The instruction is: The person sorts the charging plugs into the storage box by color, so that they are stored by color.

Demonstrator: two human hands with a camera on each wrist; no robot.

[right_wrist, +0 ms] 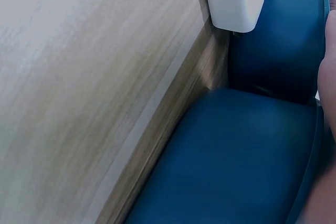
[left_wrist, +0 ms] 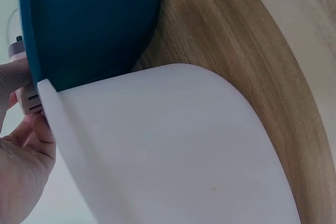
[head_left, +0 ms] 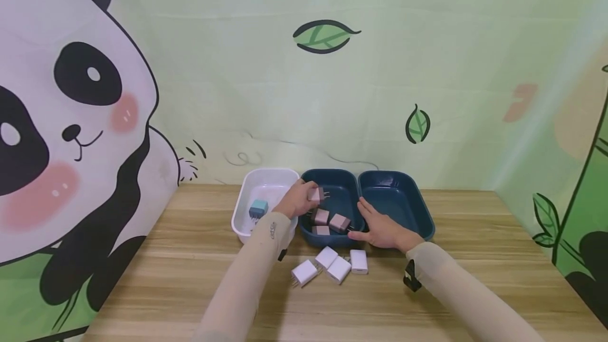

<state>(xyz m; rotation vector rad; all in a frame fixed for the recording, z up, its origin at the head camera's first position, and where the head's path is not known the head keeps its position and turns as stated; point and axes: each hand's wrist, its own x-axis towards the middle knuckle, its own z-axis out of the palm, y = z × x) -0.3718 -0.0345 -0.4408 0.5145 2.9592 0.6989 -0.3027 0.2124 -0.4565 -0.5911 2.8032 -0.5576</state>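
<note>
My left hand (head_left: 295, 200) pinches a pink wall charger (head_left: 315, 195) over the middle dark blue bin (head_left: 329, 172), its prongs pointing right. In the left wrist view the charger (left_wrist: 30, 98) sits between thumb and fingers, partly hidden behind the bin's rim. Beneath it, several more pink chargers (head_left: 339, 222) lie inside the same bin. My right hand (head_left: 383, 230) rests with straight fingers on the adjoining rims of the middle bin and the right dark blue bin (head_left: 418, 189); it grips nothing.
At left stands a white bin (head_left: 236, 220) with a teal charger (head_left: 258, 208) inside. Several white chargers (head_left: 304, 273) lie on the wooden table (head_left: 190, 257) in front of the middle bin. Behind the bins hangs a printed wall cloth (head_left: 266, 94).
</note>
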